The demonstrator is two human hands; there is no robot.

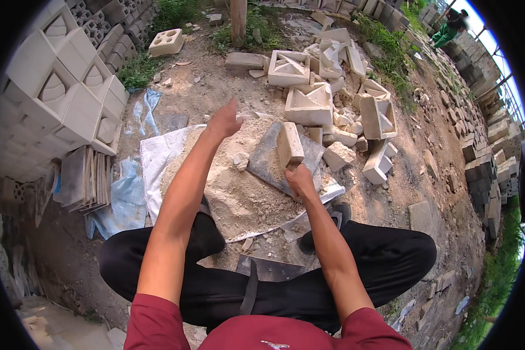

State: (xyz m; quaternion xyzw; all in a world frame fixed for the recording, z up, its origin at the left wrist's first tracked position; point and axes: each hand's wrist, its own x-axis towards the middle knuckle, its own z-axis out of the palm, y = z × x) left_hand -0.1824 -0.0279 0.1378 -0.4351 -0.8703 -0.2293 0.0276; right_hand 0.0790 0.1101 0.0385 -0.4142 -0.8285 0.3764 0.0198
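My right hand (300, 179) is closed at the near end of a rectangular cream block (290, 144), which stands over a dark square plate (263, 156). The plate lies tilted at the right side of a heap of pale sand-like powder (221, 189), spread on a white sheet (157, 166). Above the far edge of the heap is my left hand (224, 121), with fingers stretched forward and nothing visible in it. A small pale lump (241, 161) sits on the powder between my hands.
Broken hollow blocks (308, 105) and rubble pile up beyond the plate to the right. Pale moulded blocks (76, 81) are stacked high at left, beside leaning flat boards (90, 175). A wooden post (238, 23) rises at the back. Another person (449, 28) is far right.
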